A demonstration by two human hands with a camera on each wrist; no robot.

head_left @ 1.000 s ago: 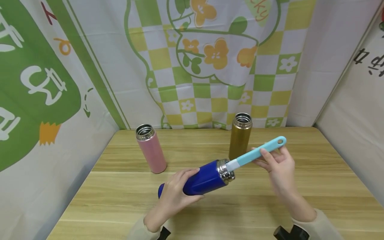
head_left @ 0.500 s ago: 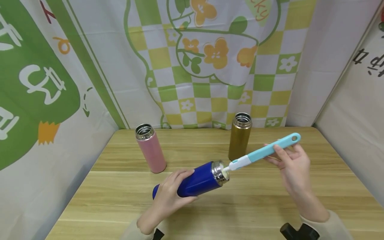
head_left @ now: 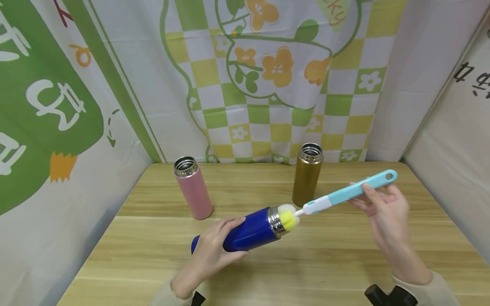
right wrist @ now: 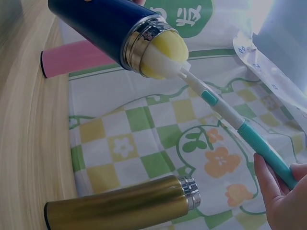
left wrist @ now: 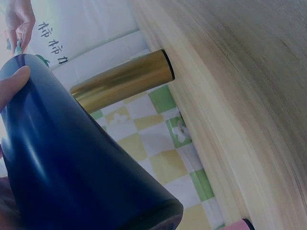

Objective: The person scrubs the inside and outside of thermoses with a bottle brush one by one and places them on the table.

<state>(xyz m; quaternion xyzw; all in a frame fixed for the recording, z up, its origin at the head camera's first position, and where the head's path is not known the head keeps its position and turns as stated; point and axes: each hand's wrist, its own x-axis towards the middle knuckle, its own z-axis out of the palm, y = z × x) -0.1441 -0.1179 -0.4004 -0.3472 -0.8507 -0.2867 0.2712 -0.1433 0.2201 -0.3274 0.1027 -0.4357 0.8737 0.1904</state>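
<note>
My left hand [head_left: 212,246] grips a blue thermos bottle [head_left: 250,230] around its body and holds it tilted, mouth toward the right. Out of the steel rim [right wrist: 139,42] bulges the yellow and white sponge head [head_left: 288,217] of a bottle brush, part of it still inside the neck. The brush's turquoise handle [head_left: 354,191] is pinched by my right hand [head_left: 388,212], thumb on top and fingers beneath. In the left wrist view the blue bottle fills the lower left, with a fingertip on its side; its mouth is hidden there.
A pink thermos bottle [head_left: 194,191] stands uncapped at the left of the wooden table [head_left: 153,263]. Behind the brush stands an uncapped gold thermos bottle [head_left: 307,176]. Printed cloth [head_left: 260,127] hangs behind the table and along both sides.
My right hand has drawn the brush up and rightward out of the bottle, so its white neck and then the sponge head came into view. The blue bottle has shifted slightly left.
</note>
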